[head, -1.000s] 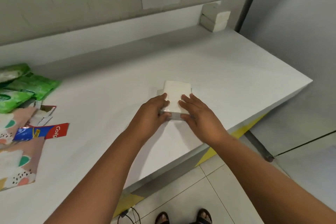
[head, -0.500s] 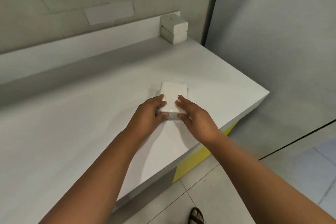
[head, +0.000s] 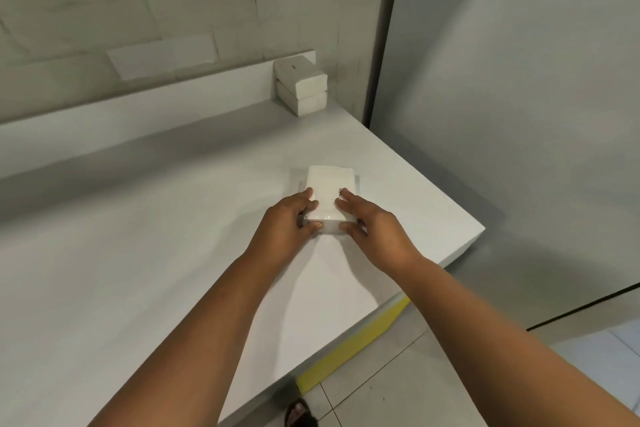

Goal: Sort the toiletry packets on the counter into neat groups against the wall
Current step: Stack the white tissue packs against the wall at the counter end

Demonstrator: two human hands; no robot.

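A white tissue packet (head: 329, 189) in clear wrap lies on the white counter (head: 138, 270), a short way in from its right end. My left hand (head: 289, 218) grips its near left side, thumb under the near end and fingers on top. My right hand (head: 367, 224) grips its near right side the same way. Two more white tissue packets (head: 302, 85) sit stacked in the far right corner, against the wall ledge.
A low white ledge (head: 138, 111) runs along the tiled wall behind the counter. The counter ends at a right edge (head: 460, 218) beside a grey panel. Below it lie tiled floor and a sandalled foot (head: 299, 412).
The view has swung right, so the coloured packets at the left have left the frame. Both hands and the white packet have shifted slightly farther along the counter toward the corner stack.
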